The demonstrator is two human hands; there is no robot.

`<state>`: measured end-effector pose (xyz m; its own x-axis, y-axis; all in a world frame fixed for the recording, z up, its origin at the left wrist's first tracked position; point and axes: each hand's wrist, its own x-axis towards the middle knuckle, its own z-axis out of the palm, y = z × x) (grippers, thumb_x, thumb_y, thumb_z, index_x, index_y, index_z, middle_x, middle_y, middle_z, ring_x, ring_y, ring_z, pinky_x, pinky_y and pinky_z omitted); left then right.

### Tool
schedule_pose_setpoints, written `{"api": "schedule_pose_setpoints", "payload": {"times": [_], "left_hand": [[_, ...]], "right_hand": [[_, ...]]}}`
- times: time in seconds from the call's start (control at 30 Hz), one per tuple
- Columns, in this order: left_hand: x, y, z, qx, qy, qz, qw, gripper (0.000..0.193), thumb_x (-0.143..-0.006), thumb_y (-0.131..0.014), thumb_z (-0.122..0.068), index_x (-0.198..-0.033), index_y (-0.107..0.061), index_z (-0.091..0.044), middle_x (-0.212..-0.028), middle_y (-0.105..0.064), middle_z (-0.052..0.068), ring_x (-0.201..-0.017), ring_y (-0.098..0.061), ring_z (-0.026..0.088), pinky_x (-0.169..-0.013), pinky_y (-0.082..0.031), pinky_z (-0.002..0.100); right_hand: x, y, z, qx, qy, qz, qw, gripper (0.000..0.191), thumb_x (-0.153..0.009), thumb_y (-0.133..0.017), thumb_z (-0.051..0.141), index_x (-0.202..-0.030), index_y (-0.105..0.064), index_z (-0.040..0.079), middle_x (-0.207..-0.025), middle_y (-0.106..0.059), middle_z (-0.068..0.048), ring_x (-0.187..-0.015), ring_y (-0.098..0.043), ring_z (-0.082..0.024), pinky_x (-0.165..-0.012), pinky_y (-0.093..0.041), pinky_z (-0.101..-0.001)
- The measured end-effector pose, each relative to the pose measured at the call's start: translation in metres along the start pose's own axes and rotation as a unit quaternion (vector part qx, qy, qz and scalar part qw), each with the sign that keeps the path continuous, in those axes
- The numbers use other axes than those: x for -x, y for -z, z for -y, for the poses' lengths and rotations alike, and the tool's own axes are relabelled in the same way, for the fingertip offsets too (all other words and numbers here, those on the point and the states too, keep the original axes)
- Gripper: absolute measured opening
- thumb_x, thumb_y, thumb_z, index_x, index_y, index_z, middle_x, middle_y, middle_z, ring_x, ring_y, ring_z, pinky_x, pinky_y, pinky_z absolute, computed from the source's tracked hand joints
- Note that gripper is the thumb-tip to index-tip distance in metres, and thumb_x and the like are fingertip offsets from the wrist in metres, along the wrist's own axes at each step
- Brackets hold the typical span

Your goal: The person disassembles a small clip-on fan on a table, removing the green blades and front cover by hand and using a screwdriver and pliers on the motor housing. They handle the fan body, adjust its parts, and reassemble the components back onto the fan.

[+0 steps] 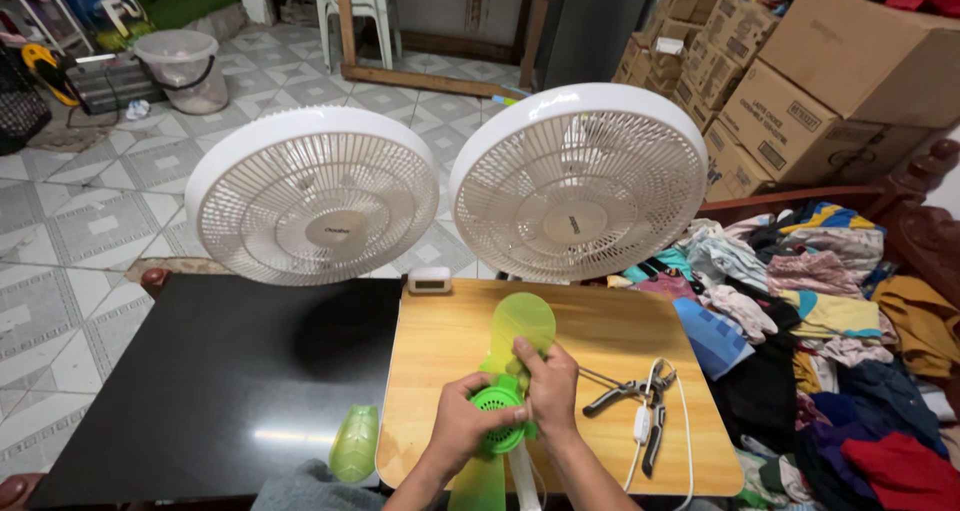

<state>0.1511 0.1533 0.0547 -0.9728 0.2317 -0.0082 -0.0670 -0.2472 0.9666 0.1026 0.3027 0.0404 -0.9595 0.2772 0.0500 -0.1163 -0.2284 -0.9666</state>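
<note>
A translucent green fan blade set [521, 326] lies on a small wooden board [440, 351], with a green round hub [497, 407] at its middle. My left hand [457, 431] grips the hub from the left. My right hand [549, 389] presses on the blade and hub from above. One blade points away from me, another [478, 483] points toward me. A separate green blade piece [354, 443] lies to the left on the black table [220, 371].
Two white fan heads with grilles [312, 197] [578, 183] stand upright behind the board. Pliers [640, 403] and a white cord with a switch [643, 423] lie right of my hands. A heap of clothes [800, 301] and cardboard boxes [830, 81] fill the right side.
</note>
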Motion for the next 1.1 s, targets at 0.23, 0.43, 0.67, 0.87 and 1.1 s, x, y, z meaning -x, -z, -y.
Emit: {"api": "schedule_pose_setpoints", "payload": {"times": [0.23,0.43,0.67,0.87,1.1], "left_hand": [[0.002,0.003,0.000,0.017,0.032,0.040,0.999,0.031,-0.071,-0.090,-0.011,-0.093,-0.074,0.003,-0.081,-0.077,0.008,-0.071,-0.073,0.014,-0.068,-0.061,0.029],[0.014,-0.011,0.013,0.014,-0.013,0.035,0.999,0.035,-0.066,-0.093,-0.006,-0.096,-0.076,0.001,-0.087,-0.077,0.007,-0.076,-0.073,0.013,-0.072,-0.062,0.028],[0.018,0.001,0.007,0.060,0.042,0.002,0.997,0.032,-0.070,-0.086,-0.002,-0.099,-0.074,0.001,-0.090,-0.076,0.008,-0.079,-0.075,0.017,-0.074,-0.064,0.034],[0.020,0.020,0.008,0.101,-0.010,-0.033,0.994,0.033,-0.073,-0.084,-0.001,-0.104,-0.072,0.002,-0.100,-0.078,0.012,-0.086,-0.074,0.018,-0.080,-0.063,0.033],[0.022,0.033,0.015,0.182,-0.023,-0.044,0.982,0.034,-0.073,-0.082,0.000,-0.105,-0.069,0.001,-0.104,-0.077,0.013,-0.089,-0.073,0.019,-0.080,-0.062,0.034]], "right_hand": [[-0.009,0.012,0.000,0.013,-0.027,0.120,0.992,0.016,-0.091,-0.076,0.016,-0.088,-0.071,0.000,-0.070,-0.066,-0.003,-0.055,-0.056,-0.009,-0.049,-0.045,-0.0259],[-0.050,0.032,0.051,-0.220,-0.026,-0.134,0.966,0.015,-0.095,-0.069,0.022,-0.104,-0.068,0.009,-0.079,-0.065,-0.001,-0.061,-0.061,-0.013,-0.053,-0.048,-0.0290],[-0.051,0.042,0.094,-0.007,0.015,0.099,0.995,0.020,-0.092,-0.073,0.021,-0.105,-0.071,0.006,-0.089,-0.071,-0.003,-0.070,-0.067,-0.013,-0.062,-0.058,-0.0317],[-0.049,0.038,0.011,0.256,-0.069,0.157,0.951,0.027,-0.087,-0.076,0.027,-0.100,-0.073,0.003,-0.078,-0.071,-0.006,-0.062,-0.064,-0.015,-0.055,-0.051,-0.0330],[-0.042,0.039,-0.037,0.431,0.007,0.136,0.892,0.053,-0.073,-0.090,0.033,-0.110,-0.070,0.002,-0.081,-0.075,-0.007,-0.067,-0.068,-0.017,-0.064,-0.056,-0.0364]]}}
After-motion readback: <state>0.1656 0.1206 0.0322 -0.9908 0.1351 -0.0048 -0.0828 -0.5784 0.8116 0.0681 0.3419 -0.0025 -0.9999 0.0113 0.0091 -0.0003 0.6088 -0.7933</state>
